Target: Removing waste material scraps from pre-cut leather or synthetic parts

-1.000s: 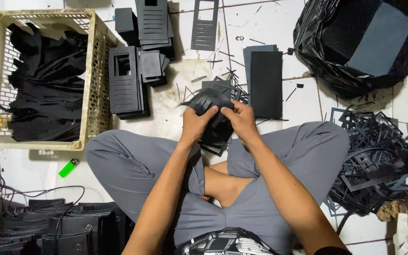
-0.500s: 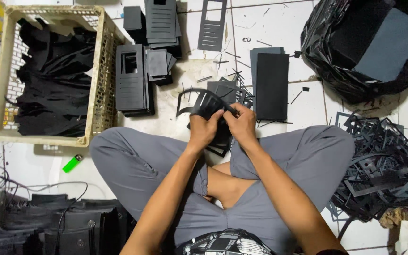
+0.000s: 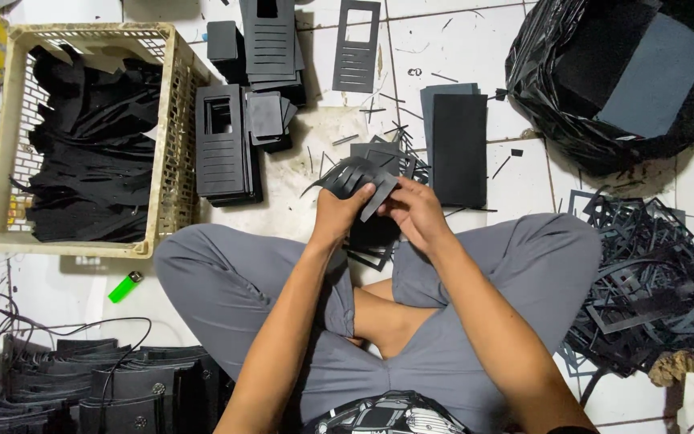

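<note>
Here we are, looking straight down at a person sitting cross-legged in grey trousers point(image 3: 234, 281) on a white tiled floor point(image 3: 459, 40). Dead centre, the left hand point(image 3: 336, 215) is clenched around a black slotted foam sheet point(image 3: 357, 182), its cut strips fanning up toward 12 o'clock. The right hand point(image 3: 416, 214) sits just beside it at 3 o'clock, fingers curled and pinching the sheet's near edge at one loose strip. Under both hands, between the knees, lies a small heap of black offcuts point(image 3: 373, 241). At 10 o'clock from the hands stands a stack of black slotted panels point(image 3: 220, 145), and beyond it a cream plastic crate point(image 3: 166, 120) packed with black pieces. At 1 o'clock, a neat pile of plain black rectangular sheets point(image 3: 458, 149). Up at 2 o'clock, a black plastic bag point(image 3: 548, 96) holding dark sheets. At 4 o'clock, a tangle of black cut-out frames point(image 3: 644, 273). Down at 8 o'clock, a green lighter point(image 3: 125, 286) on the tiles.
</note>
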